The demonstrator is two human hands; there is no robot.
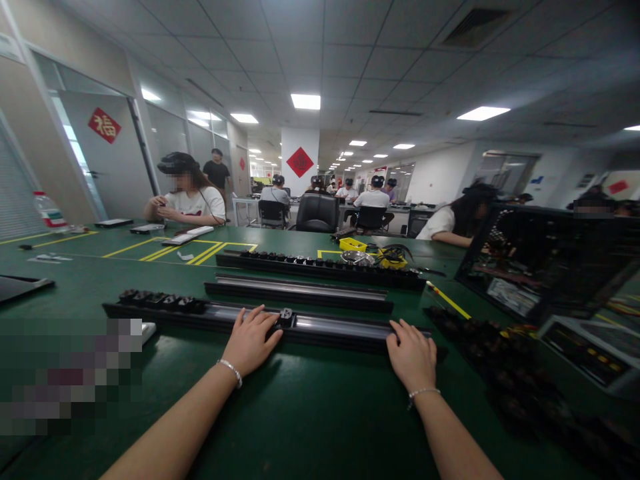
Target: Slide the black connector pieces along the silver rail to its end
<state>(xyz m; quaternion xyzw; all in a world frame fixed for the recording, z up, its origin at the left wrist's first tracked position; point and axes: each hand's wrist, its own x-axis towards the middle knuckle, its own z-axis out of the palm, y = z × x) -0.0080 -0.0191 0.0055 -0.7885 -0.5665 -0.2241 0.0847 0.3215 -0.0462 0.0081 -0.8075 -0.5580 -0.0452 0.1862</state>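
A long black rail (340, 327) lies across the green table, nearest to me. Several black modules (155, 300) sit in its left part, and a single black module (287, 317) stands near its middle. My left hand (253, 339) rests on the rail with fingers spread, its fingertips just left of the single module. Over the rail's right end lies my right hand (413, 353), fingers apart and holding nothing. Beyond, a second rail (300, 290) shows a bare channel, and a third rail (325, 265) carries a row of black modules.
An open computer case (540, 267) and a power supply (590, 353) stand at the right, beside a dark heap of parts (525, 380). Yellow trays (353, 245) and a metal bowl (357, 257) sit behind the rails. People sit across the table.
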